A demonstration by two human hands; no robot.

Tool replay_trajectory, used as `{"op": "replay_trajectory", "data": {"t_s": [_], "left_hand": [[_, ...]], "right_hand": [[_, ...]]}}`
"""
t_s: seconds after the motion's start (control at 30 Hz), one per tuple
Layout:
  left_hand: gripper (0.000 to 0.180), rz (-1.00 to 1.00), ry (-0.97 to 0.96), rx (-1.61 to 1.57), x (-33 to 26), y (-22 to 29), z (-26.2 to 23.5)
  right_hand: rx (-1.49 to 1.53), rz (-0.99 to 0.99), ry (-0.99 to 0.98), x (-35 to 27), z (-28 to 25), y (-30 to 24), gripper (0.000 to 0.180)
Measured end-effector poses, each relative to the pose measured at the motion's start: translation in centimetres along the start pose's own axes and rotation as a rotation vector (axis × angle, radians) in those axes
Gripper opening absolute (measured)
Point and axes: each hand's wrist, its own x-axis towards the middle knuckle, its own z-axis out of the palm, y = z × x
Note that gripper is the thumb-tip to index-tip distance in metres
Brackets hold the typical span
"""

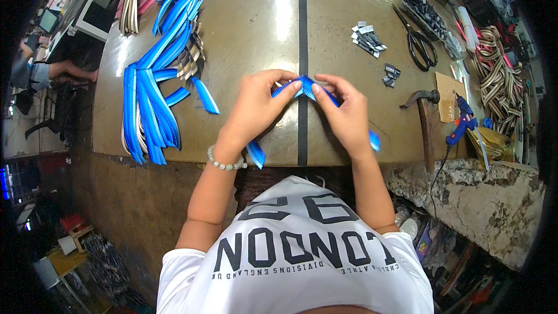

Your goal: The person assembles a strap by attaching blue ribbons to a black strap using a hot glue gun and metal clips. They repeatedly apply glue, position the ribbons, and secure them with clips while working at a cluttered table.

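Both hands pinch one blue strap [306,86] over the table, its middle folded to a peak between my fingertips. My left hand [266,96] grips the strap between thumb and fingers; one strap end hangs below that wrist. My right hand [344,107] pinches the other side, and a second end shows beside its wrist. Under the strap runs a flat black strip [302,35] on the tabletop. To the left lies a bundle of blue straps [152,102], with one loose short blue piece [204,96] beside it.
On the right are small black-and-white labels [368,39], black scissors [419,46], a hammer [427,122] and a blue glue gun [464,121] with a cord. A clear tray [424,11] holds small black pieces. Striped straps [497,75] pile at the far right.
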Motion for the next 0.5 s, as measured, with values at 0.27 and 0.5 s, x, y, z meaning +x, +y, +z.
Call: {"op": "replay_trajectory", "data": {"t_s": [0.27, 0.5], "left_hand": [[0.022, -0.034, 0.035, 0.057, -0.4, -2.6, 0.8], [0.019, 0.009, 0.086, 0.138, -0.4, -2.2, 1.3]], "right_hand": [[-0.290, -0.180, 0.043, -0.7, 1.1, 1.9, 0.012], [-0.342, -0.226, 0.066, -0.7, 1.2, 2.4, 0.012]]}}
